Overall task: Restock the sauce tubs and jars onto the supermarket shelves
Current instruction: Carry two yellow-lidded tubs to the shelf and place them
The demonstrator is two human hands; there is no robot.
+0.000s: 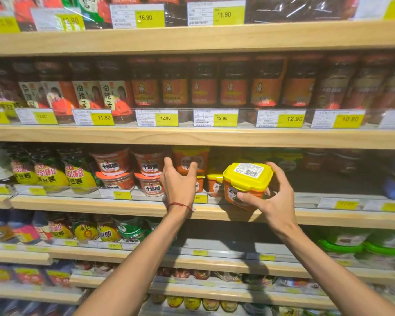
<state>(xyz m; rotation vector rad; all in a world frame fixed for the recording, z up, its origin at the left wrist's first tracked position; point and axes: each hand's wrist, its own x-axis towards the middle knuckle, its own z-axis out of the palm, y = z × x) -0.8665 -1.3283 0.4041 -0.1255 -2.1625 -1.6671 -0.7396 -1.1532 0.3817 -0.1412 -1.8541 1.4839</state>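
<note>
The tub shelf, a pale wooden board with a clear price rail along its front, runs across the middle of the view. Just in front of its lip, to the right of centre, the right hand grips a yellow-lidded tub with an orange body. The thumb is curled round its near side and the fingers wrap behind, so the tub is tilted and its barcode label faces up. The left hand, with a red string at the wrist, reaches over the lip of the tub shelf with thumb and fingers spread wide and nothing held. Its fingertips lie against a stacked orange tub on the tub shelf, possibly touching it, though blur leaves that unsure. Further left on the tub shelf stand red-lidded round tubs in two tiers, then yellow sauce pouches. One level above the tub shelf, dark jars with orange labels stand in a row.
</note>
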